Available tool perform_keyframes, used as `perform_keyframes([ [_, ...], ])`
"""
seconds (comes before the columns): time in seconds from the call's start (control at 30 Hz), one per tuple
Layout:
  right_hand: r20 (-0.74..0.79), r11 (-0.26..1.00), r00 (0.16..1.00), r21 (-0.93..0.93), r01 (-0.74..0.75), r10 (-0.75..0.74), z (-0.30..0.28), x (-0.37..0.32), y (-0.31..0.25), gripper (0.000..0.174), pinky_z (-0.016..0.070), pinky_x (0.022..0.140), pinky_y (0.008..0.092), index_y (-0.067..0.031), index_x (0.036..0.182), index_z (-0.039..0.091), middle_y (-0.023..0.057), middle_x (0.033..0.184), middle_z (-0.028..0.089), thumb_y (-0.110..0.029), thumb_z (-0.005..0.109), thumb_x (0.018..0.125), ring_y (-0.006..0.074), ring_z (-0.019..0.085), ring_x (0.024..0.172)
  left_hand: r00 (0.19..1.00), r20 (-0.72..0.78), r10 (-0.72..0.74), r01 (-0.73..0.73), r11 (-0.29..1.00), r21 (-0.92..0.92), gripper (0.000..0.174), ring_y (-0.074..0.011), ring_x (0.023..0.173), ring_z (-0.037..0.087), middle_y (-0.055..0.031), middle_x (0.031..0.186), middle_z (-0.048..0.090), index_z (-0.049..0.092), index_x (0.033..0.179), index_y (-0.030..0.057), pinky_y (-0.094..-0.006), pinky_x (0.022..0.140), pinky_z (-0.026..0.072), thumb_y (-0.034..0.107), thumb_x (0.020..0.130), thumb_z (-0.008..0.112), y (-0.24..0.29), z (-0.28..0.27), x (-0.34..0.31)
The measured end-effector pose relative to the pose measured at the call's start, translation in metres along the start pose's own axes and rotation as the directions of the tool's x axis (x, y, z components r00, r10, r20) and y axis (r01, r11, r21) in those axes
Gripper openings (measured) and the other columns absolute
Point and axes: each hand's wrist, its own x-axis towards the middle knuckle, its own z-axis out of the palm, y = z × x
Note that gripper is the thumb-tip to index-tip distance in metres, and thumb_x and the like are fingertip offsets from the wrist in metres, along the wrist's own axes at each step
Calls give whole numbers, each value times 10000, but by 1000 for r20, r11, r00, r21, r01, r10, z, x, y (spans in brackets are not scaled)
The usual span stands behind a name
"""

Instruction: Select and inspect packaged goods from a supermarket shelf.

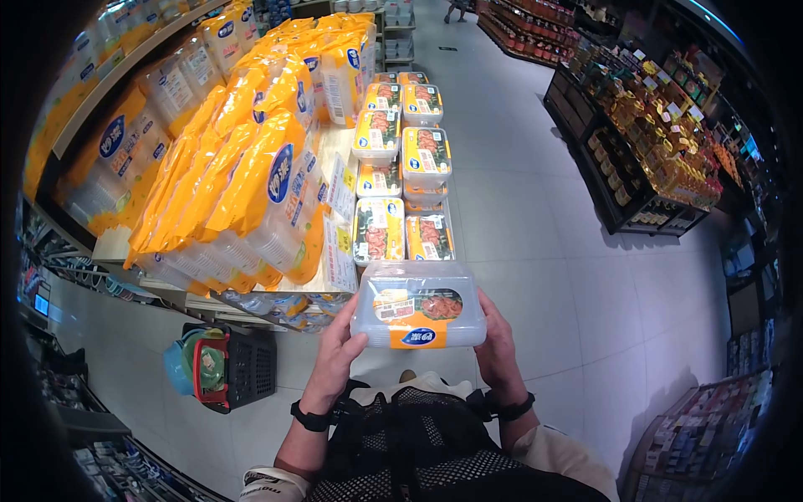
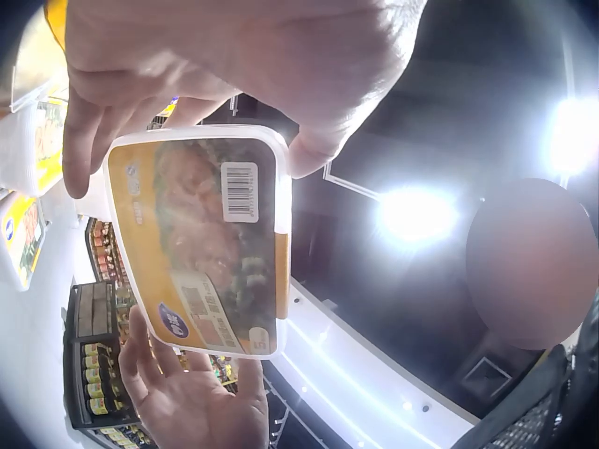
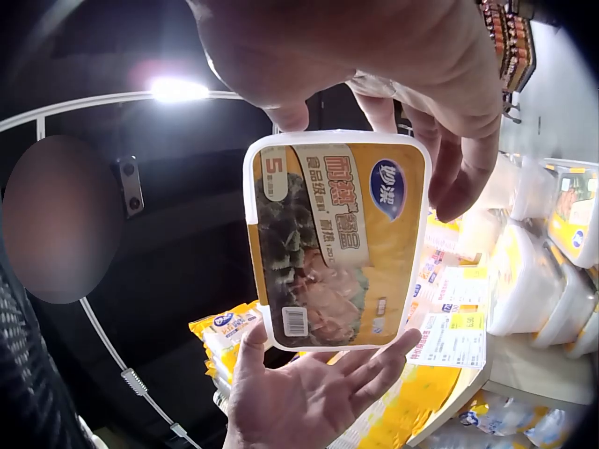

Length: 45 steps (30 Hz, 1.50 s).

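Right now the box (image 1: 418,305) sits btwn both hands in front of the chest, long side level, lid label toward the head cam. The left hand (image 1: 339,343) has its 9 o'clock end and the right hand (image 1: 498,339) its 3 o'clock end. The box is off the shelf, just below the stack (image 1: 403,167) of like boxes at 12 o'clock.

Left wrist cam: the left hand (image 2: 243,56) is at 12 o'clock w/ the box (image 2: 197,238) under it, barcode (image 2: 240,192) face showing. Left fingers (image 2: 80,154) hook down over the 10 o'clock corner and the thumb (image 2: 314,145) presses the 2 o'clock corner. The near end is pinched btwn them, fingers bent, not flat. The right hand (image 2: 192,402) is at 6 o'clock, against the far end, its fingers looking fairly straight from here.

Right wrist cam: much the same, mirrored. The right hand (image 3: 374,56) is at 12 o'clock above the box (image 3: 337,238). Its thumb (image 3: 290,117) is on the 11 o'clock corner and its fingers (image 3: 459,178) curl down the 2 o'clock edge, gripping that end. The left hand (image 3: 299,393) is at 6 o'clock, palm cupping the other end, thumb up by the 7 o'clock corner, fingers spread along the bottom edge and touching it.

Head cam, rest: orange packs (image 1: 251,167) piled at 10 o'clock of the box. A basket (image 1: 238,368) is on the floor at 8 o'clock. Bottles (image 1: 661,134) are racked across the aisle at 2 o'clock.
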Motion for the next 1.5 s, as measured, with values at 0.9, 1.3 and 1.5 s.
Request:
perform_keyframes([
  [0.9,-59,972,980,-152,177,-188,13,-7,-10,898,292,1197,403,39,1577,237,202,1569,391,-488,634,969,278,376,1460,982,173,-74,44,984,172,697,-186,1361,426,-121,1486,452,263,1555,-10,-364,1141,340,278,1016,599,-12,-5,-12],
  [1.3,8,991,992,31,-129,129,0,-8,3,613,407,1097,357,55,1466,417,148,1397,544,-394,464,1051,211,525,1294,992,126,-1,-30,969,246,982,-227,1462,337,-156,1619,296,65,1619,2,-382,1203,263,124,903,726,-13,-12,-10],
  [1.5,-32,986,988,71,-148,150,3,-8,4,540,420,1079,373,56,1428,455,138,1357,571,-349,409,1074,218,554,1252,985,172,29,-72,966,249,1001,-226,1469,328,-159,1633,265,67,1619,5,-405,1195,301,47,875,735,-7,-8,-7],
])
